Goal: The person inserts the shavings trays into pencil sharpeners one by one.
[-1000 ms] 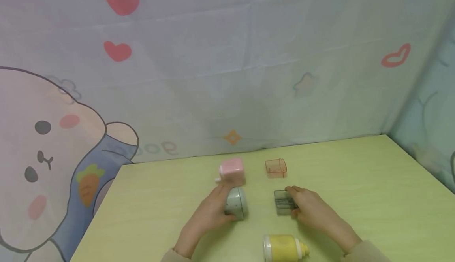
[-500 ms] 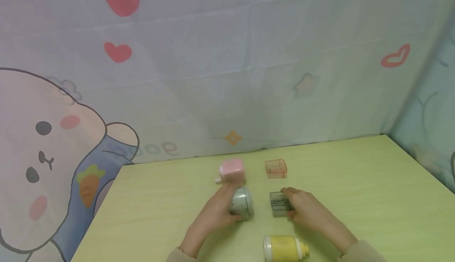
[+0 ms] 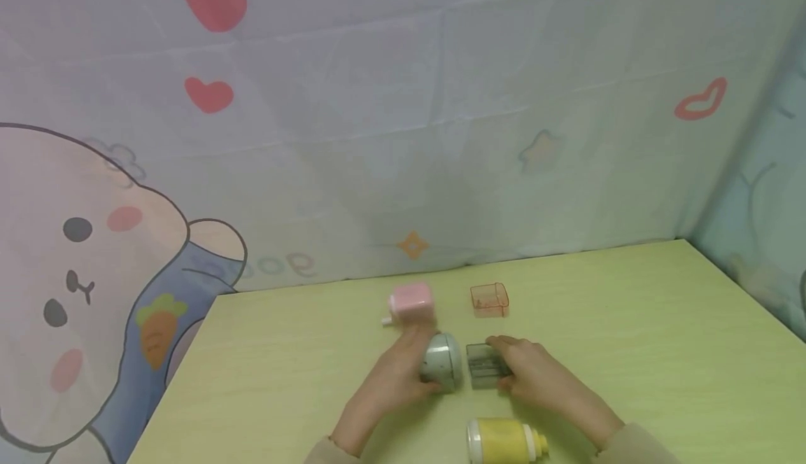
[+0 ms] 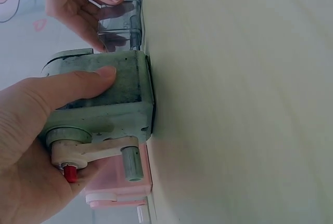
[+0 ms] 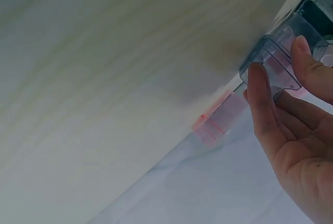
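My left hand point(image 3: 395, 374) grips a grey-green hand-crank pencil sharpener point(image 3: 443, 363) on the table. In the left wrist view the thumb lies across the top of the sharpener point(image 4: 112, 91), and the crank handle point(image 4: 104, 150) faces back toward the wrist. A clear grey plastic shavings drawer point(image 3: 483, 366) is pinched between the thumb and fingers of my right hand point(image 3: 538, 374). Its free side stands close to the sharpener, with a narrow gap in the head view. My right fingers hide the drawer's right side.
Behind the left hand stands a pink sharpener point(image 3: 412, 301). A clear pinkish-red drawer point(image 3: 490, 300) sits to its right, near the table's back. Toward the front lies a yellow cylinder point(image 3: 502, 441) with white ends, cut by the frame. A printed cloth point(image 3: 352, 135) hangs behind the table point(image 3: 630, 324).
The left hand has slid right with the grey-green sharpener, and the right hand has moved left with the drawer. The space between the two has narrowed.
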The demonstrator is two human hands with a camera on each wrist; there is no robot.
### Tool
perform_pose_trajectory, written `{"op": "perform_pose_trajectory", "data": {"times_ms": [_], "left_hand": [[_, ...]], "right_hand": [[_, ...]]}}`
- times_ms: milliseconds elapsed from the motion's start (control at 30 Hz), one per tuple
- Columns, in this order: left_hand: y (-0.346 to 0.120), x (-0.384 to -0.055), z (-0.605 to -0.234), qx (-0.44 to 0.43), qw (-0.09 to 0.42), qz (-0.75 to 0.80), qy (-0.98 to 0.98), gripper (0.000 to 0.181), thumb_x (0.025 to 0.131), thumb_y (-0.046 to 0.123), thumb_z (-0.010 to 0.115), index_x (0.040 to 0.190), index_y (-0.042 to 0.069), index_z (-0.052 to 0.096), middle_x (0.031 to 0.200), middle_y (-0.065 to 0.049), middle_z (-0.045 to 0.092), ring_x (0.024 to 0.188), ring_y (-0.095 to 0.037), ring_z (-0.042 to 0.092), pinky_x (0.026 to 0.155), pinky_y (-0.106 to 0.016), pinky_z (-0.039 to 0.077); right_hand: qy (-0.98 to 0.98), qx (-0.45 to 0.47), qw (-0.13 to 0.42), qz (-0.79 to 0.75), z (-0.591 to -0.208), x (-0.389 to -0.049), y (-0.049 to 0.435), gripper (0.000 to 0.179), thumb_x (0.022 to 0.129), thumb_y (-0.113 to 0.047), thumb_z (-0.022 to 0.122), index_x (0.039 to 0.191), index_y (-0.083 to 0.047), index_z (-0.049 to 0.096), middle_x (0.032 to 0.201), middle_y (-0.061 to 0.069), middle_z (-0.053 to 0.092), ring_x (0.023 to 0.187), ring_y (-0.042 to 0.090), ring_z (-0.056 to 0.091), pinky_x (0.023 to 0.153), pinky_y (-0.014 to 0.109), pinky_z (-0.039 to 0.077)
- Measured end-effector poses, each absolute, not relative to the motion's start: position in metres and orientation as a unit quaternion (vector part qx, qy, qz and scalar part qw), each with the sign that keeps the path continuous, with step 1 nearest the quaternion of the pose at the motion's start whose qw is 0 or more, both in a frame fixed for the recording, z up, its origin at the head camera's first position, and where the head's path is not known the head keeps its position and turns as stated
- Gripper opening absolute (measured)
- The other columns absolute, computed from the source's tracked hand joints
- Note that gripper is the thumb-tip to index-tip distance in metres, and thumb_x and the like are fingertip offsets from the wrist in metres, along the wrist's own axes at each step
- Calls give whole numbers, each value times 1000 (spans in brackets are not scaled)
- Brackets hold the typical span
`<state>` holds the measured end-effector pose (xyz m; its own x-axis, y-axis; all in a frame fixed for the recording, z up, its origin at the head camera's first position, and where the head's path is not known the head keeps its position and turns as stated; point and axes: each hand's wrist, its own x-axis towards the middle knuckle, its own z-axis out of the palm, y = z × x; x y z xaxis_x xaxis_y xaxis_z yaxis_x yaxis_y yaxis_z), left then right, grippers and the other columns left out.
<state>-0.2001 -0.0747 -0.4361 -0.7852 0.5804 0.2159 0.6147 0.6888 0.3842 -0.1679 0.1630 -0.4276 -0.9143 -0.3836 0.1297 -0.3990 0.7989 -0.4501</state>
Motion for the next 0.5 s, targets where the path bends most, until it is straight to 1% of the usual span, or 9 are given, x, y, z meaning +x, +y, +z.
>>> {"op": "perform_pose_trajectory", "data": {"times_ms": [67,233,500], "left_hand": [[-72,-200,-437,-324,37,-220,-919,78,67,14,85,132,11,43,138,-7,51,126,-24,52,106,-40,44],[-67,-199,-439,-326,39,-206,-922,76,67,16,84,132,15,44,133,-3,54,122,-21,55,104,-37,46],[-61,-196,-436,-334,44,-202,-920,77,67,17,85,133,11,45,127,-5,56,117,-21,57,100,-35,49]], "right_hand": [[-948,211,19,240,-428,-168,162,56,74,2,74,126,9,54,125,23,62,111,40,61,96,50,49],[-946,219,21,238,-428,-169,163,56,74,2,74,125,10,53,125,23,62,111,40,61,95,49,50],[-942,235,26,239,-431,-171,164,55,74,1,74,125,9,54,123,21,63,107,37,63,91,48,52]]}}
